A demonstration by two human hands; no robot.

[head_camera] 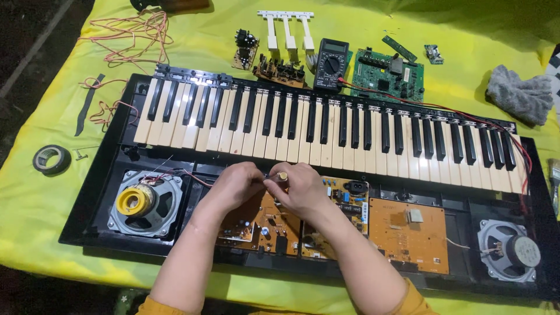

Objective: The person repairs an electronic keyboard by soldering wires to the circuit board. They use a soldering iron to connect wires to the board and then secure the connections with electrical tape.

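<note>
An opened black electronic keyboard [99, 227] lies on a yellow cloth, keys [326, 134] toward the far side. My left hand [236, 185] and my right hand [297, 188] meet over the brown circuit boards [274, 230] in the middle of the case. Between the fingers of both hands is a thin tool with a small round yellowish end [282, 175]; its tip is hidden by my left hand. A speaker [144, 203] with a yellow centre sits at the left of the case, another speaker [513, 252] at the right.
Behind the keys lie a black multimeter [331, 63] with red leads, a green circuit board [388, 74], small boards [280, 70] and three loose white keys [287, 32]. Pink wires [134, 32] and a tape roll [51, 159] are left; a grey rag [520, 94] is right.
</note>
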